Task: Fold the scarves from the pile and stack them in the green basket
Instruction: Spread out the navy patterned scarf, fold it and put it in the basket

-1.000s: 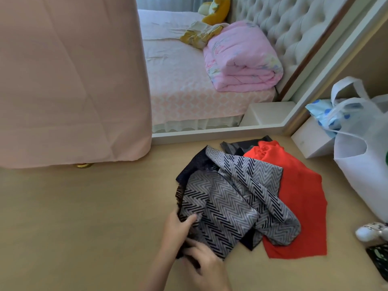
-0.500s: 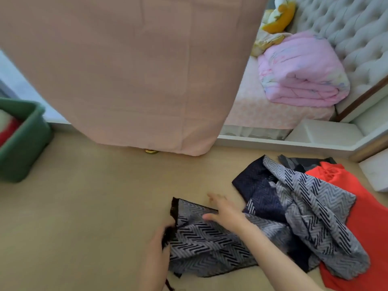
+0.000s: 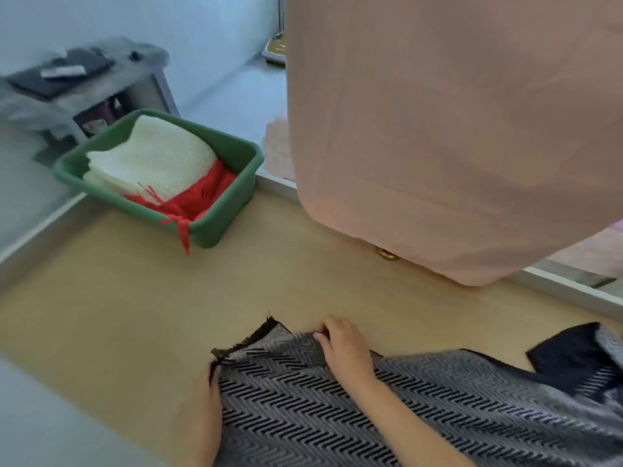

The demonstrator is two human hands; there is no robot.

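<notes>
Single head view, steeply downward, close over beige surface [image 3: 141,298].

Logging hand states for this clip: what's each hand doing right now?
Left hand: grips the herringbone scarf at its left edge.
Right hand: pinches the scarf's far edge.

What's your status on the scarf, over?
Left hand, right hand grip grey-black zigzag scarf. Green plastic basket holds white scarf, red scarf. Pink fabric curtain hangs nearby.

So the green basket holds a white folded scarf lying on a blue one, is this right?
No. In the head view, the white scarf in the green basket lies on a red scarf, not a blue one.
</notes>
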